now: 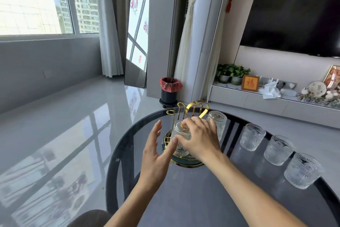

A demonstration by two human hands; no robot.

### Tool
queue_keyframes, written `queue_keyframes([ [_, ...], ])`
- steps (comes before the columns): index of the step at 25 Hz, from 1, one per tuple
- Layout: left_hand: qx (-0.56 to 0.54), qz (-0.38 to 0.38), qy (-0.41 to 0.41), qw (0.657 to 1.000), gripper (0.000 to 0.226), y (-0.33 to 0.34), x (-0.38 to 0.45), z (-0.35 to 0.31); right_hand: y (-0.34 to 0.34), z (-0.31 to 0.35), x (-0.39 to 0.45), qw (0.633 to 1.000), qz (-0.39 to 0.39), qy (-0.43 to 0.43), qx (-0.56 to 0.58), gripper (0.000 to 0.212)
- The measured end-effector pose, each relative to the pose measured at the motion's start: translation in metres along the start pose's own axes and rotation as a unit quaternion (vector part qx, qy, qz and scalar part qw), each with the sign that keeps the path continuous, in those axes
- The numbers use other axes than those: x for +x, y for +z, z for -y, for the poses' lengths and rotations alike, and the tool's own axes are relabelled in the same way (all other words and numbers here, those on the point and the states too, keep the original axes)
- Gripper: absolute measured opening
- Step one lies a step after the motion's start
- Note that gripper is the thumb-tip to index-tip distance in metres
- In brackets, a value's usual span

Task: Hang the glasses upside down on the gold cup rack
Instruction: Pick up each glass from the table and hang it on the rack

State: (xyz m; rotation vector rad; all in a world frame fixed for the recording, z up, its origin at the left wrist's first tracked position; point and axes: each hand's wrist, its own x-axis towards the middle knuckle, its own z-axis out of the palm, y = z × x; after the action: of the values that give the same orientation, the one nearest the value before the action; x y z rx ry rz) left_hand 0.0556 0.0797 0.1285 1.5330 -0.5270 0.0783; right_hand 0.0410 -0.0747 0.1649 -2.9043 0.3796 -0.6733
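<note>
The gold cup rack stands on a dark round tray at the far side of the glass table. My right hand grips a ribbed clear glass, upside down on a front peg of the rack. A second glass hangs upside down on the rack's right side, just behind my fingers. My left hand hovers open to the left of the rack, its thumb tip close to the held glass. Three more ribbed glasses stand upright in a row along the table's right edge.
The round dark glass table has its edge curving close behind the rack. A black bin with a red liner stands on the floor beyond it. A low white cabinet with plants and ornaments runs along the right wall.
</note>
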Motion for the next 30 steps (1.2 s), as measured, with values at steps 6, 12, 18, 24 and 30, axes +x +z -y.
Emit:
queue_keyframes([
  [6, 0.024, 0.042, 0.046, 0.998, 0.067, 0.024, -0.007, -0.007, -0.021, -0.031, -0.023, 0.990, -0.090, 0.021, 0.104, 0.053],
  [12, 0.032, 0.122, 0.104, 0.986, 0.068, 0.106, -0.027, -0.035, -0.033, -0.117, -0.082, 0.954, -0.137, 0.187, 0.192, 0.054],
  [18, 0.052, 0.181, 0.070, 0.980, 0.067, 0.202, -0.044, -0.033, -0.034, -0.216, -0.135, 0.906, -0.174, 0.318, 0.218, 0.045],
  [24, 0.062, 0.222, 0.036, 0.972, 0.072, 0.253, -0.061, -0.007, -0.014, -0.279, -0.160, 0.795, -0.336, 0.454, 0.222, 0.067],
  [30, 0.085, 0.249, -0.011, 0.965, 0.078, 0.281, -0.068, 0.013, 0.017, -0.319, -0.146, 0.807, -0.228, 0.478, 0.259, 0.103],
])
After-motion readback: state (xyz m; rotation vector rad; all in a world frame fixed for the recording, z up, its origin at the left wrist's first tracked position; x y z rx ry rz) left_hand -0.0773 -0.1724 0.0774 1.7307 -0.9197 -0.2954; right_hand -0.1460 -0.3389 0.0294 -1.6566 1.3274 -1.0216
